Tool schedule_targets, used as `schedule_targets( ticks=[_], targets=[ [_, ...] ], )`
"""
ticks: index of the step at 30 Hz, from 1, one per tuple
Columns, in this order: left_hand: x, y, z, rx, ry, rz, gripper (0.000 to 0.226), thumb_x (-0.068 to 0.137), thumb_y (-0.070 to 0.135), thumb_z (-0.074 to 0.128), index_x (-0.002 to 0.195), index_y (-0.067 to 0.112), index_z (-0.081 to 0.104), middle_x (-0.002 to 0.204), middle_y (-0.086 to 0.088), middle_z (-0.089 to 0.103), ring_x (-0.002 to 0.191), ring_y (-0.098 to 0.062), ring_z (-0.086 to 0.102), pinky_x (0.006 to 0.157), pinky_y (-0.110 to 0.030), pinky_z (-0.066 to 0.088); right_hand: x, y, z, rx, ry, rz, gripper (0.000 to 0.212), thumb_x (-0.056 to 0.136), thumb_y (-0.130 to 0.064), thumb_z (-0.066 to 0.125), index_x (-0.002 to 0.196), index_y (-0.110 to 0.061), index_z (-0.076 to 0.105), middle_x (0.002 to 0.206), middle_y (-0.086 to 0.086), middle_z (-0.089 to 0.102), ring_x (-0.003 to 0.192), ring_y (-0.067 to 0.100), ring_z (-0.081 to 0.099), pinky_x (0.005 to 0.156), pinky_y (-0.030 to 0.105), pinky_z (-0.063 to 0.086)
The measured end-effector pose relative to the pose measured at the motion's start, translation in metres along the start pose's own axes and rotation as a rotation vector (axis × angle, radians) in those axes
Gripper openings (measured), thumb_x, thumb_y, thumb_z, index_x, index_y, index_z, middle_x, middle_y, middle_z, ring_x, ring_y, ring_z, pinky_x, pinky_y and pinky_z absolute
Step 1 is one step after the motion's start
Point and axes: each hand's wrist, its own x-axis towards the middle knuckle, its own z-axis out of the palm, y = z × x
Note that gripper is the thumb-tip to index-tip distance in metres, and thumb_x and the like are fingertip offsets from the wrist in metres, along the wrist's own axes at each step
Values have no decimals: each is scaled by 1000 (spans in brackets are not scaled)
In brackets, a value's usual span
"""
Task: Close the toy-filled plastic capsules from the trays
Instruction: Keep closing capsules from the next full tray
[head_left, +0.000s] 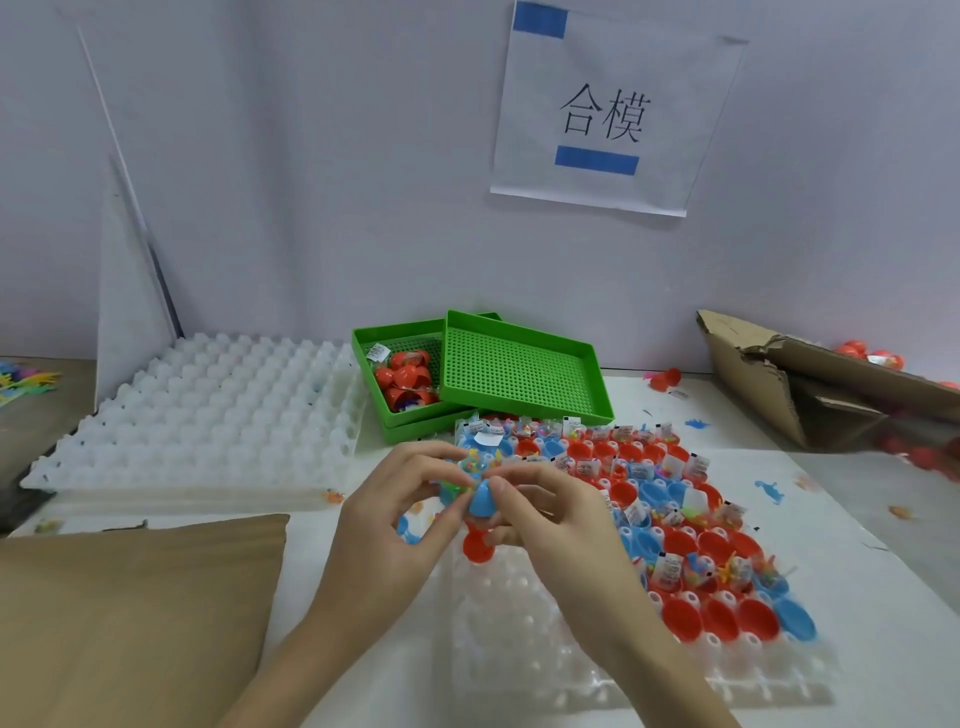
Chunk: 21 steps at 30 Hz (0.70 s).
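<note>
Both hands meet over the near left part of a clear dimpled tray (545, 639). My left hand (400, 514) holds the toy-filled clear half of a capsule (470, 465). My right hand (550, 514) pinches its blue half (480, 501) against it. A red capsule half (475, 545) shows just below my right fingers. Several open red and blue capsules with bagged toys (670, 499) fill the tray's right and far part.
An empty white dimpled tray (208, 410) lies at the left. Two stacked green trays (514, 369) at the back hold some red capsules (405, 376). A torn cardboard box (810, 384) with red capsules sits at the right, a brown cardboard sheet (135, 613) at the near left.
</note>
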Motion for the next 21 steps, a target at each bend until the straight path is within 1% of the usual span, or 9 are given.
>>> schedule_targets(
  ticks=[2,4,5,7,10,13,16,18,21],
  targets=[
    [0,-1,1,87,-24,57,14,90,9,77,100,19,74,115,9,68,115,-22,68,93,-30,57,-1,0,-2,-84,13,-70,10,100,-16,65,99,-15,75,85,5,78,78,22,75,78,38,63],
    [-1,-1,2,94,-23,88,13,90,10,77,101,17,73,111,10,69,112,-21,69,92,-36,58,-2,2,-3,-86,14,-90,13,102,-18,64,100,-17,76,87,5,78,79,19,75,78,33,63],
    [-1,-1,2,87,-12,95,12,90,12,77,101,16,73,110,9,70,111,-21,69,91,-38,59,-2,3,-2,-41,15,-73,14,102,-18,63,102,-16,77,89,6,78,81,20,76,78,32,62],
    [-2,-1,2,62,15,85,12,89,14,77,101,17,73,109,8,71,111,-22,70,91,-42,59,-2,4,0,128,10,-1,17,103,-18,62,105,-14,78,96,11,78,85,23,76,78,30,62],
    [-1,0,1,14,40,66,13,88,14,78,100,17,74,108,6,73,109,-25,71,89,-46,59,-3,1,1,334,-31,109,21,100,-19,63,95,-11,82,103,19,77,86,24,73,81,29,62],
    [-1,3,-1,8,10,92,12,87,15,80,98,17,76,107,6,73,108,-24,71,91,-43,59,-3,0,-1,345,-55,118,22,98,-23,64,93,-14,83,99,16,77,84,20,71,79,26,61],
    [0,6,-4,99,-45,150,14,86,22,80,98,15,78,108,10,73,107,-17,71,92,-32,57,-3,1,-2,231,-48,44,19,99,-24,64,96,-14,80,94,13,77,81,18,72,74,23,58],
    [0,6,-5,144,-72,173,17,88,25,79,101,14,79,110,10,73,108,-14,71,94,-29,56,-3,3,-2,172,-41,2,18,100,-25,63,100,-14,78,94,12,78,82,18,73,74,22,57],
    [-3,7,-4,206,-110,217,19,95,24,76,109,13,77,116,9,71,114,-11,68,99,-25,52,-3,2,-3,193,-19,-8,18,99,-26,64,101,-17,80,96,10,78,80,16,72,74,21,56]
  ],
)
